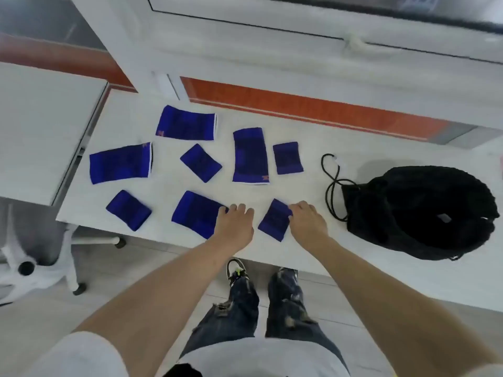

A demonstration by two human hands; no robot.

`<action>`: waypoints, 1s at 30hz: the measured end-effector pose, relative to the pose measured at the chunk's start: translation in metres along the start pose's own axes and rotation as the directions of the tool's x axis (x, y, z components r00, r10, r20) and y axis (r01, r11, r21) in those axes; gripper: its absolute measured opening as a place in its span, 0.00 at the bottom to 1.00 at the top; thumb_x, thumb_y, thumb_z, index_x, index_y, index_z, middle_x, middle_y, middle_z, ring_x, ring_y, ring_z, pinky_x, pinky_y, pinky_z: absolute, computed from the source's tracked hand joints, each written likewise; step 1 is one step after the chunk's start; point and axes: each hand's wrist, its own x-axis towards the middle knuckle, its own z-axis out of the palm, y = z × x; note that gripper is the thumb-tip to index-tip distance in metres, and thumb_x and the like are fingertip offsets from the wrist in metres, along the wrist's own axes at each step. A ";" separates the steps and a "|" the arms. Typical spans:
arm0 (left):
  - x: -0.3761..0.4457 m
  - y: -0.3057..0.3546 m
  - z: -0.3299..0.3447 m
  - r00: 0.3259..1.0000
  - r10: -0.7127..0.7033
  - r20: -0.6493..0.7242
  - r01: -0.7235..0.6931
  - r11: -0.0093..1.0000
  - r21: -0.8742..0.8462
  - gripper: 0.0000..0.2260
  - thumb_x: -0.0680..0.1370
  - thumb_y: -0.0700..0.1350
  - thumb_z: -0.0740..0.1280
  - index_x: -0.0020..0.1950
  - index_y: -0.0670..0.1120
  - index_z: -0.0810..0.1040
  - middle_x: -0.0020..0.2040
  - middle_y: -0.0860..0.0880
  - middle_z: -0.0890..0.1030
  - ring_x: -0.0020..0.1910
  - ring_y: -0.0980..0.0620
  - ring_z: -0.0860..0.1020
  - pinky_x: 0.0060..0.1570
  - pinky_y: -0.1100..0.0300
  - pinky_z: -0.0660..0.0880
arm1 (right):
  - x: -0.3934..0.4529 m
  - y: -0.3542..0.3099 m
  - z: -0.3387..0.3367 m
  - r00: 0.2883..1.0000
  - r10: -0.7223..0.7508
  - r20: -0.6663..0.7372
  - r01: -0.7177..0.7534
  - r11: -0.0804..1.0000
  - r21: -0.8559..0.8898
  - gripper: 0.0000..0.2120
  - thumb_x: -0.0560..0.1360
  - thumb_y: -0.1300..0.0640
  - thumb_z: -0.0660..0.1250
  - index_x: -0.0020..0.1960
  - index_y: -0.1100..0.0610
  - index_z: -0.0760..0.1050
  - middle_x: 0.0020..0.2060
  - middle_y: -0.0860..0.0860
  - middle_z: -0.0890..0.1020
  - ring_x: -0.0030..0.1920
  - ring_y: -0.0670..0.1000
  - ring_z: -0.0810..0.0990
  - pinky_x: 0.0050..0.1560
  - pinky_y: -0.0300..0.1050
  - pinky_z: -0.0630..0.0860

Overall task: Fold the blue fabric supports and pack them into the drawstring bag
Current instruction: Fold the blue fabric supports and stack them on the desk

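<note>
Several blue fabric supports lie flat on the white table (299, 186). My left hand (236, 223) rests on the right end of a large support (196, 212) near the front edge. My right hand (307, 220) touches the right edge of a small support (275, 220) beside it. Whether either hand grips the fabric cannot be told. Other supports lie further back: a long upright one (250, 156), small ones (288, 158) (201, 162) (128, 209), and wide ones (119, 163) (186, 123). The black drawstring bag (419, 210) sits at the right, its cord (332, 183) looped toward the supports.
A second white table (40, 126) stands to the left with a gap between. A white chair base with castors (32, 265) is on the floor at lower left. A window frame and orange sill strip (313, 107) run behind the table. My legs and shoes are below the front edge.
</note>
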 end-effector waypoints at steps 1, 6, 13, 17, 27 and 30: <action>0.004 0.002 0.001 0.999 -0.029 0.029 0.029 0.999 0.015 0.14 0.81 0.47 0.60 0.65 0.46 0.72 0.62 0.45 0.75 0.62 0.42 0.74 0.62 0.44 0.69 | 0.004 0.001 0.002 1.000 -0.001 0.014 0.000 1.000 0.018 0.14 0.84 0.54 0.59 0.67 0.55 0.73 0.62 0.53 0.75 0.61 0.56 0.74 0.57 0.52 0.76; 0.022 0.013 0.014 0.995 -0.069 0.069 0.069 0.998 0.000 0.15 0.80 0.47 0.61 0.67 0.47 0.72 0.64 0.46 0.75 0.65 0.43 0.72 0.69 0.42 0.64 | 0.021 0.017 0.018 1.000 -0.012 0.017 0.011 0.996 0.085 0.14 0.82 0.55 0.64 0.65 0.57 0.73 0.60 0.55 0.75 0.59 0.57 0.74 0.52 0.53 0.77; 0.035 0.027 0.027 0.980 -0.132 0.147 0.140 0.989 -0.049 0.17 0.81 0.48 0.60 0.69 0.47 0.71 0.69 0.44 0.71 0.74 0.42 0.65 0.76 0.34 0.52 | 0.043 0.027 0.020 0.998 -0.045 0.040 0.035 0.978 0.206 0.06 0.82 0.59 0.64 0.57 0.58 0.75 0.55 0.55 0.75 0.54 0.56 0.75 0.50 0.51 0.76; 0.045 0.035 0.013 0.989 -0.139 0.053 0.147 0.969 -0.198 0.15 0.83 0.48 0.59 0.68 0.46 0.73 0.62 0.47 0.78 0.62 0.45 0.76 0.64 0.48 0.71 | 0.053 0.030 0.001 0.997 -0.060 0.048 0.040 0.938 0.344 0.03 0.82 0.58 0.62 0.50 0.51 0.71 0.48 0.49 0.78 0.47 0.52 0.77 0.49 0.51 0.77; 0.098 0.066 -0.020 0.924 -0.346 0.162 0.301 0.399 -0.866 0.13 0.82 0.45 0.66 0.67 0.50 0.72 0.55 0.51 0.81 0.52 0.52 0.80 0.54 0.56 0.80 | 0.114 0.052 -0.072 0.982 -0.114 -0.151 0.179 0.814 0.553 0.07 0.81 0.63 0.66 0.50 0.51 0.75 0.46 0.43 0.80 0.47 0.45 0.79 0.48 0.44 0.77; 0.120 0.076 -0.030 0.886 -0.434 0.165 0.296 0.253 -0.921 0.11 0.81 0.44 0.67 0.63 0.52 0.73 0.52 0.51 0.81 0.48 0.54 0.80 0.47 0.59 0.79 | 0.141 0.054 -0.091 0.978 -0.119 -0.174 0.195 0.825 0.531 0.07 0.81 0.61 0.66 0.52 0.49 0.75 0.47 0.43 0.80 0.47 0.43 0.78 0.47 0.38 0.74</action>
